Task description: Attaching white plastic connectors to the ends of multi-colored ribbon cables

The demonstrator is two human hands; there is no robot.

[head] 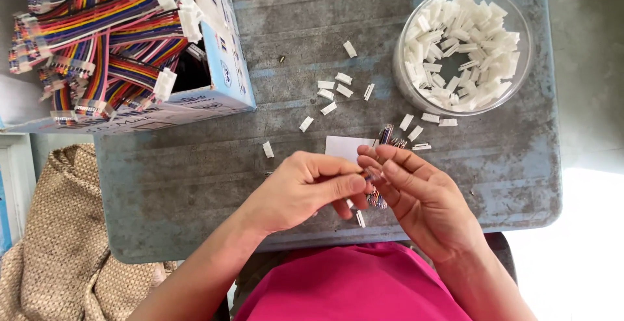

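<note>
Over the near edge of a worn grey table, the left hand and the right hand meet fingertip to fingertip. The left hand's thumb and forefinger are pinched narrow on a small piece at the meeting point (probably a white connector housing, though the fingers hide most of it). The right hand's fingers are closed lightly around a short multicoloured ribbon cable, whose striped end shows just below the fingertips, above the table. A white slip of paper lies on the table just beyond the hands. Loose white connector housings are scattered between the hands and a clear round bowl heaped with more of them at the far right. At the far left, a light blue cardboard box overflows with finished rainbow cables.
</note>
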